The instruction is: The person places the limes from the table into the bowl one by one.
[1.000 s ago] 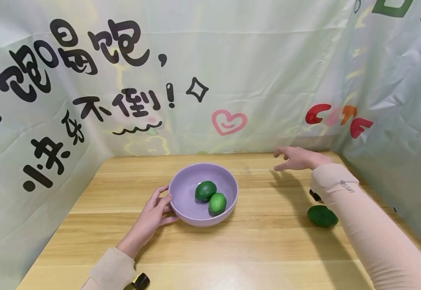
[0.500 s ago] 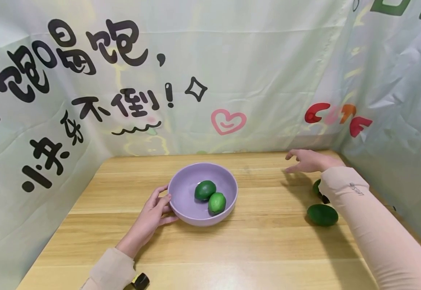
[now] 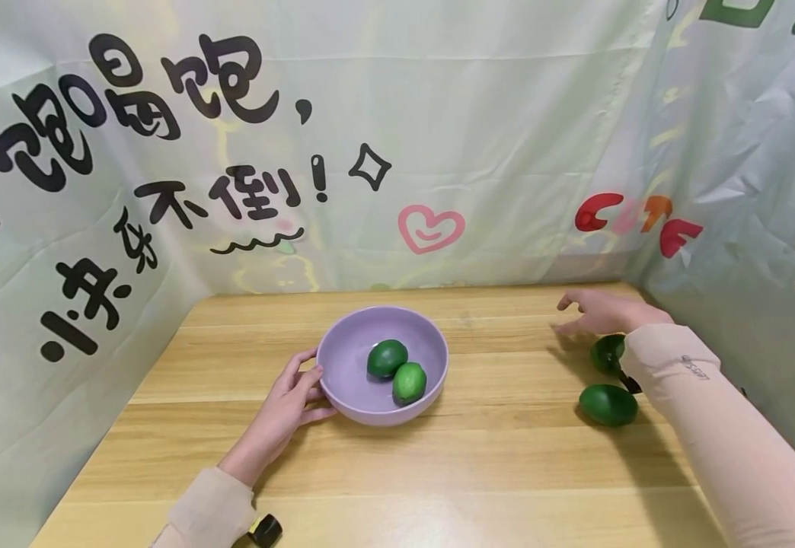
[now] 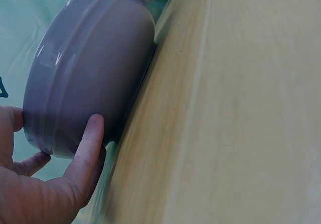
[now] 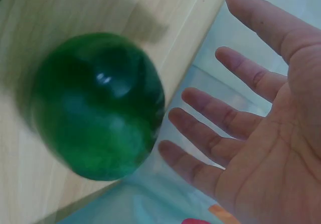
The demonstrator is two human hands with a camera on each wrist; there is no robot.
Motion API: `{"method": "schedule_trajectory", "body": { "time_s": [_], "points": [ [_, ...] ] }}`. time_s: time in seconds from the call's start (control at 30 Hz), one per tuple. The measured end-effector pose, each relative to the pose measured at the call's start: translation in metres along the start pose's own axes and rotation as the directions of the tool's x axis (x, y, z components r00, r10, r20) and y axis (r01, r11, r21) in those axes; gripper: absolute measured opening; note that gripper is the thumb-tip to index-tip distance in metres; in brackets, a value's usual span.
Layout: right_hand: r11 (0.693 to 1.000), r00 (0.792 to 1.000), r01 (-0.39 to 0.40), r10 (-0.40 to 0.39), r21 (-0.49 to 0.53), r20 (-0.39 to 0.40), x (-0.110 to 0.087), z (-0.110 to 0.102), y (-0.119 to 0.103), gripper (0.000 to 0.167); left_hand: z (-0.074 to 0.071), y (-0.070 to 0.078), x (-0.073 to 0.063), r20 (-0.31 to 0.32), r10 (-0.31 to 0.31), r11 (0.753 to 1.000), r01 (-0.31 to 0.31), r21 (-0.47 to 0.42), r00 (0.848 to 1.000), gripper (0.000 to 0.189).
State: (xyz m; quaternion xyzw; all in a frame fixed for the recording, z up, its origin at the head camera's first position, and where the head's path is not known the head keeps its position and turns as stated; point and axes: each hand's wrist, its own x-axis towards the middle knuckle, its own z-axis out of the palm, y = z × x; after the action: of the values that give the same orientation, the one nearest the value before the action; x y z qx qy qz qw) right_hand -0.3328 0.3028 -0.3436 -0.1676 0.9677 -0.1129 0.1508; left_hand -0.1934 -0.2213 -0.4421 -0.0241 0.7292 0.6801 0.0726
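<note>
My left hand [image 3: 293, 397] holds the purple bowl [image 3: 343, 358] by its left side, thumb at the rim and fingers against the outer wall [image 4: 100, 68]. Inside the bowl lie a dark green oval fruit [image 3: 387, 358] and a brighter lime [image 3: 409, 383], side by side. My right hand [image 3: 601, 311] hovers at the back right with fingers spread and nothing in it. Just below it on the table is a dark green rounded fruit [image 3: 606, 353], partly covered by my sleeve; the right wrist view shows this glossy fruit [image 5: 100, 108] beside the open palm [image 5: 271, 153].
Another dark green oval fruit [image 3: 608, 405] lies nearer on the right, close to my right forearm. Printed cloth [image 3: 507, 152] walls in the wooden table [image 3: 493, 464] at the back and both sides. A black wrist-camera piece [image 3: 267, 530] shows by my left sleeve.
My right hand has moved rightward and slightly nearer, away from the bowl, toward the rear green fruit, which has come into view from behind the sleeve. My left hand and the bowl stay put.
</note>
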Motion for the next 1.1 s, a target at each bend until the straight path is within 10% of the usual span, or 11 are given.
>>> {"method": "schedule_trajectory", "body": {
  "time_s": [1.1],
  "points": [
    [0.999, 0.998, -0.048, 0.048, 0.014, 0.039, -0.046, 0.017, 0.026, 0.079, 0.001, 0.000, 0.000, 0.002, 0.003, 1.000, -0.003, -0.009, 1.000, 0.047]
  ]
}}
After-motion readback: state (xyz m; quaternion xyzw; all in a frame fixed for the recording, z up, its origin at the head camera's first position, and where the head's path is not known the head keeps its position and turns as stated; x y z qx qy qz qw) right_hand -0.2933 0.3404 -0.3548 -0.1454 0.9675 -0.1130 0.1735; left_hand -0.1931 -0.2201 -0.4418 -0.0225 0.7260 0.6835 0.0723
